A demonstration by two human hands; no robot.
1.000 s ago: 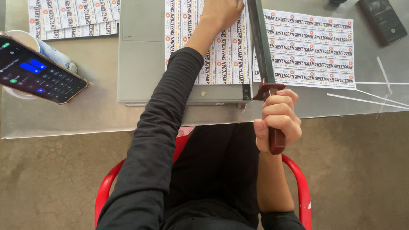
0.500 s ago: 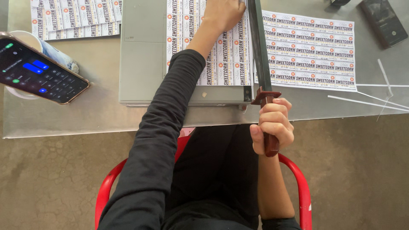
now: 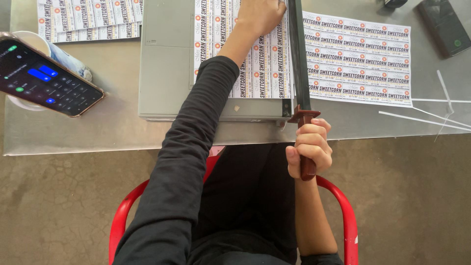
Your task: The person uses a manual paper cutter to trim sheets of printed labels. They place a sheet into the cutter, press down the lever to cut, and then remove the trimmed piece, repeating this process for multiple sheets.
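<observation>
A grey paper cutter (image 3: 164,59) lies on the metal table (image 3: 88,132). On its bed rests a printed label sheet (image 3: 267,64), and my left hand (image 3: 257,14) presses flat on that sheet near the blade. The long dark blade arm (image 3: 299,54) runs down the cutter's right edge. My right hand (image 3: 309,147) is closed around its brown handle (image 3: 308,169), just past the table's front edge. Another printed sheet (image 3: 358,59) lies on the table right of the blade.
A phone with a lit screen (image 3: 44,81) rests on a white cup at the left. More label sheets (image 3: 88,19) lie at the back left. A dark phone (image 3: 444,27) and thin paper offcuts (image 3: 427,115) are at the right. I sit on a red chair (image 3: 343,216).
My right hand has brought the blade handle down towards the cutter's bed. My left hand has stayed on the sheet.
</observation>
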